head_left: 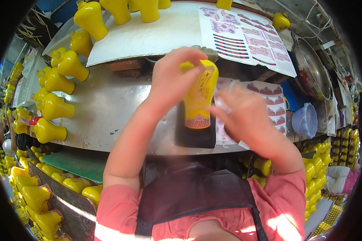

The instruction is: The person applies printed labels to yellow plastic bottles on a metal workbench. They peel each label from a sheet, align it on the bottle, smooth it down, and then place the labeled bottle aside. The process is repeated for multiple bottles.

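Observation:
A glossy yellow vase-shaped bottle [203, 94] stands on a black pad [195, 138] in front of me. It carries dark lettering down its side and a patterned band round its foot. My left hand [175, 76] reaches over its top, thumb and fingers closed around the upper part, hiding the neck. My right hand [245, 112] is beside the bottle's right side and blurred by motion. Something pale shows near its fingers, too smeared to name. Under that hand lies a sheet of printed decals [269, 102] with reddish scalloped bands.
Yellow bottles [56, 106] line the metal table's [96, 116] left side. A raised white board [161, 36] holds more bottles and another decal sheet [245, 36]. A pale blue bucket [305, 120] and metal basin [311, 68] stand right. Racks of bottles [36, 197] flank me.

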`<state>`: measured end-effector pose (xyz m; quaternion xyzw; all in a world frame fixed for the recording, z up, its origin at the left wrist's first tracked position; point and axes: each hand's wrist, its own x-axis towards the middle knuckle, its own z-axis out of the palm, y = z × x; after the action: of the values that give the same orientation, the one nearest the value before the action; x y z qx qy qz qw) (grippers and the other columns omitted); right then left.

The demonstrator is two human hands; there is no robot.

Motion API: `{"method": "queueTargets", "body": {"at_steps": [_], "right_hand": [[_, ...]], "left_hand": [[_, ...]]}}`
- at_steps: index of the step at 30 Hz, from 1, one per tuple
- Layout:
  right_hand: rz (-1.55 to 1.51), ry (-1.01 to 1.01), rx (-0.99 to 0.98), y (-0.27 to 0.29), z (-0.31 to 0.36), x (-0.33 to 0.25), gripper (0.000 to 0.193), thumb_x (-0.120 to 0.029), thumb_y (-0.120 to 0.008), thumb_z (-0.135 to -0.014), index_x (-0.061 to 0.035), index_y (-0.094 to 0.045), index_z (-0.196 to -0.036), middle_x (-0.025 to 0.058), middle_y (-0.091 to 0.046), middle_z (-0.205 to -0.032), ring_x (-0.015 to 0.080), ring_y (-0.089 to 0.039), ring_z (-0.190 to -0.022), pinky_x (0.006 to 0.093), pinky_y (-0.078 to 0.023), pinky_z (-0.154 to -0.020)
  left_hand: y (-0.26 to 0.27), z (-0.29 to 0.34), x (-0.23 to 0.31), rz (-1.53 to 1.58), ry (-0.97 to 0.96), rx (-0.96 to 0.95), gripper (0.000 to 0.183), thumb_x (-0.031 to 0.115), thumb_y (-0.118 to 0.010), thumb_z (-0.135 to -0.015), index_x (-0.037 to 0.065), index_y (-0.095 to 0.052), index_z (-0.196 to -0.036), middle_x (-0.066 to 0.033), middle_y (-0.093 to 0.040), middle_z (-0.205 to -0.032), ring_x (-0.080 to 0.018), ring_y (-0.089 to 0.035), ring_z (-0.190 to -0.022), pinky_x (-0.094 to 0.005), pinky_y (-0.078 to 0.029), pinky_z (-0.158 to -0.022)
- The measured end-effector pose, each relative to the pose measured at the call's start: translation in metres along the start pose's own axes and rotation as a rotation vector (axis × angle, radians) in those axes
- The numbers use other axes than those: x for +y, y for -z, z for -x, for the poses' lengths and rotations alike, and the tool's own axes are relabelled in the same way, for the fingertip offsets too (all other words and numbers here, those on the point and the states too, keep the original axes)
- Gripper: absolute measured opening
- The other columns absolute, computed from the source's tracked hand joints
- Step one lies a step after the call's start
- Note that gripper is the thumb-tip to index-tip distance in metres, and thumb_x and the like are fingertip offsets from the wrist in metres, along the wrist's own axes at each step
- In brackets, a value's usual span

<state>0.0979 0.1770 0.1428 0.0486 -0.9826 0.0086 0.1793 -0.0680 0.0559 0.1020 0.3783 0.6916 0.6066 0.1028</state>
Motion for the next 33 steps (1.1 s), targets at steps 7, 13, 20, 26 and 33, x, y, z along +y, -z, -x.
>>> {"method": "queueTargets", "body": {"at_steps": [7, 13, 20, 26, 33], "right_hand": [[-0.916, -0.456, -0.075, 0.01, -0.035, 0.041, 0.026, -0.016, -0.077, -0.085, -0.0003, -0.077, -0.106, 0.0114, -0.075, -0.09, 0.014, -0.068, -0.076, 0.0288, -0.053, -0.068], [-0.972, -0.631, -0.073, 0.034, -0.013, 0.097, 0.013, -0.013, -0.073, -0.093, -0.0027, -0.077, -0.099, -0.002, -0.073, -0.084, 0.0002, -0.058, -0.065, 0.0191, -0.046, -0.057], [-0.914, -0.997, 0.464, 0.082, 0.074, 0.317, 0.022, -0.022, -0.071, -0.1, -0.0026, -0.072, -0.109, -0.0012, -0.071, -0.084, 0.0052, -0.055, -0.048, 0.0187, -0.043, -0.045], [-0.831, -1.322, 0.605, 0.096, 0.206, 0.503, 0.019, -0.021, -0.076, -0.095, -0.0043, -0.075, -0.102, -0.0002, -0.067, -0.076, 0.0104, -0.058, -0.063, 0.0276, -0.047, -0.061], [0.004, -1.362, -0.221, 0.043, 0.294, 0.638, 0.026, -0.029, -0.078, -0.081, -0.0035, -0.076, -0.076, 0.0056, -0.068, -0.068, 0.0197, -0.063, -0.061, 0.0367, -0.049, -0.06]], "left_hand": [[0.0, 0.016, 0.024, 0.13, -0.098, -0.02, 0.022, 0.0, -0.075, -0.086, 0.002, -0.072, -0.108, -0.0033, -0.071, -0.1, -0.0136, -0.065, -0.096, -0.028, -0.051, -0.091], [-0.006, 0.028, -0.008, -0.046, -0.065, 0.12, 0.034, 0.015, -0.067, -0.094, 0.006, -0.07, -0.127, -0.0147, -0.058, -0.137, -0.0285, -0.055, -0.128, -0.0379, -0.042, -0.11], [-0.034, 0.056, -0.053, -0.04, 0.184, 0.029, 0.096, 0.021, -0.068, -0.088, 0.01, -0.013, -0.166, -0.0254, -0.031, -0.159, -0.0395, -0.036, -0.146, -0.0474, -0.03, -0.121], [-0.041, 0.066, -0.05, 0.335, 0.344, 0.082, 0.099, 0.015, -0.068, -0.082, 0.007, -0.014, -0.164, -0.017, -0.04, -0.153, -0.0309, -0.045, -0.139, -0.0442, -0.037, -0.117], [-0.031, 0.072, -0.063, 0.383, 0.567, 0.004, 0.089, 0.015, -0.069, -0.075, 0.004, -0.032, -0.156, -0.0149, -0.049, -0.145, -0.0278, -0.046, -0.139, -0.0417, -0.037, -0.117]]}}
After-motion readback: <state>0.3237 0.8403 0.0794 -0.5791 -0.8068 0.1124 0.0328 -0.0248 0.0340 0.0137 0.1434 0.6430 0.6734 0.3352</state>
